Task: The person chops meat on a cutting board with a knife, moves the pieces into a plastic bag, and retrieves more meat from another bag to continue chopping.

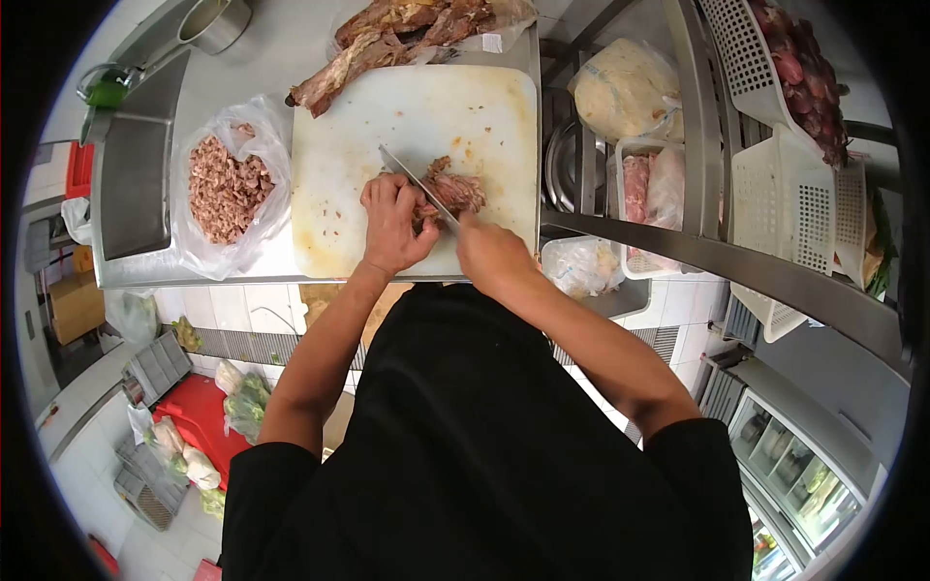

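Note:
A piece of brown-red meat (459,192) lies on the white cutting board (339,145). My left hand (395,225) presses on the meat's left end with its fingers bent and together. My right hand (492,254) is closed round the handle of a knife (418,182), whose blade slants up and left across the meat, close beside my left fingers. The handle itself is hidden in my right hand. Small meat scraps dot the board. Left of the board, chopped meat (225,189) fills an open clear plastic bag (189,244).
Large meat pieces (378,58) lie at the board's back edge. A metal sink (145,184) and a metal pot (215,24) are at the left. On the right stand a metal rack (705,145), white baskets (775,198) and bagged food (628,89).

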A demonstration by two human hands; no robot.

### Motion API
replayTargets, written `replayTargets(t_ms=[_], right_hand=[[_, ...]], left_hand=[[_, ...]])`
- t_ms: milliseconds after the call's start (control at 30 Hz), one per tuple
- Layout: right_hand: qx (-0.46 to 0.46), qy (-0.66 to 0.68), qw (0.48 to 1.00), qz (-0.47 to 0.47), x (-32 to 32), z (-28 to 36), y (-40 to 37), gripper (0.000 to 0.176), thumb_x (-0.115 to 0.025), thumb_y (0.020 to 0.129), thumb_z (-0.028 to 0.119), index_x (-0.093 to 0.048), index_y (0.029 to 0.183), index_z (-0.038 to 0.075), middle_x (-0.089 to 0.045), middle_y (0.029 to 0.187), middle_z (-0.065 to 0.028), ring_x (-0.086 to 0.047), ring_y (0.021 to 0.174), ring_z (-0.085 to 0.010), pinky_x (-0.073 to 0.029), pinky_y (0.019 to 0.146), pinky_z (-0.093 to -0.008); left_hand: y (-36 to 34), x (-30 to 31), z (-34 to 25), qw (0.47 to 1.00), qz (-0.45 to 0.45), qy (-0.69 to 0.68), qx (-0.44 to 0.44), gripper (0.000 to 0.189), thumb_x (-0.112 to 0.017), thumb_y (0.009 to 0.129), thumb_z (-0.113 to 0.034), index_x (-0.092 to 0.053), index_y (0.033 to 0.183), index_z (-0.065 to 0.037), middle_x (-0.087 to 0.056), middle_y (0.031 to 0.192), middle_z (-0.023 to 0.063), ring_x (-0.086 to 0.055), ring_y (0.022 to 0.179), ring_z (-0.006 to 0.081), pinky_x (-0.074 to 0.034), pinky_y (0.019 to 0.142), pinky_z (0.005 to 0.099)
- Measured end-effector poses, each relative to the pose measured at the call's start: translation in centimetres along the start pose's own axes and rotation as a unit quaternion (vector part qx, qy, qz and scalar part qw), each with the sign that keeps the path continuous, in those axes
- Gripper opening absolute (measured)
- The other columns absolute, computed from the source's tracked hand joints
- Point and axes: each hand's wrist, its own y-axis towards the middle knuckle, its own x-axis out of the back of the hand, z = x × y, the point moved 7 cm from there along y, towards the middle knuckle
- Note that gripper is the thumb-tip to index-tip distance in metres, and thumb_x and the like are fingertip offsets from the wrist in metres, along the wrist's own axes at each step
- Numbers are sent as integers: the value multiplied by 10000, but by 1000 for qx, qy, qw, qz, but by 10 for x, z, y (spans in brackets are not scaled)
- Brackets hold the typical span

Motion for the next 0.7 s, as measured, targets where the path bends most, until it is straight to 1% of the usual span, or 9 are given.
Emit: replayTargets(t_ms=[67,133,200,333,400,500,533,600,700], right_hand=[[13,11,1000,-18,3,15,17,190,-526,955,90,-602,1088,-23,-723,944,-291,-731,933,-430,-572,810,-550],[18,24,999,-34,3,15,14,191,-522,952,82,-602,1090,-23,-723,940,-292,-735,932,-425,-574,808,-548],[27,28,998,-40,5,12,10,201,-516,951,77,-599,1102,-25,-727,901,-276,-735,898,-438,-574,801,-556],[21,-3,999,-30,17,-16,-24,193,-522,958,98,-589,1090,-25,-726,857,-262,-730,850,-455,-574,782,-559],[27,4,1000,-3,33,-20,-42,185,-539,968,136,-577,1061,-20,-711,819,-272,-713,830,-475,-561,773,-572],[-4,27,999,-19,57,-17,-56,192,-548,980,173,-567,1033,-11,-692,793,-288,-697,824,-485,-539,773,-585],[-2,25,1000,-17,58,-16,-59,192,-548,980,173,-567,1033,-11,-692,793,-288,-697,824,-485,-539,773,-585],[-7,45,998,-44,65,-17,-62,196,-554,988,186,-564,1033,-4,-679,770,-291,-684,808,-490,-521,767,-597],[-3,23,1000,-15,69,-17,-67,198,-556,989,192,-565,1035,-1,-685,781,-283,-680,795,-491,-519,764,-596]], left_hand=[[1,0,2,1000,-4,-1,2,354,-659,702,-298,-547,967,-92,-491,1094,158,-465,1073,366,-333,990,529],[-5,-2,1,1000,-2,-7,4,354,-662,703,-300,-543,966,-94,-491,1101,159,-461,1074,371,-334,989,529],[-3,-2,2,1000,2,-11,1,370,-673,707,-303,-551,985,-91,-489,1115,160,-456,1078,382,-335,993,533],[1,5,-2,1000,-8,-5,3,387,-692,703,-266,-568,1021,-84,-490,1136,162,-458,1086,382,-351,987,526],[3,10,-2,999,10,-41,7,398,-697,701,-217,-581,1057,-84,-488,1159,165,-459,1098,380,-367,987,517],[-2,15,7,996,-14,-87,25,402,-692,700,-186,-588,1075,-87,-486,1171,164,-461,1105,377,-379,985,509],[-3,17,9,996,-16,-86,28,402,-692,700,-186,-588,1075,-87,-486,1171,164,-461,1105,377,-379,985,509],[-4,15,7,999,11,-41,13,402,-684,710,-197,-591,1087,-95,-481,1163,163,-459,1104,377,-371,993,514],[-2,12,5,1000,15,-20,11,400,-676,707,-203,-594,1085,-101,-474,1137,155,-456,1098,372,-360,1001,519]])
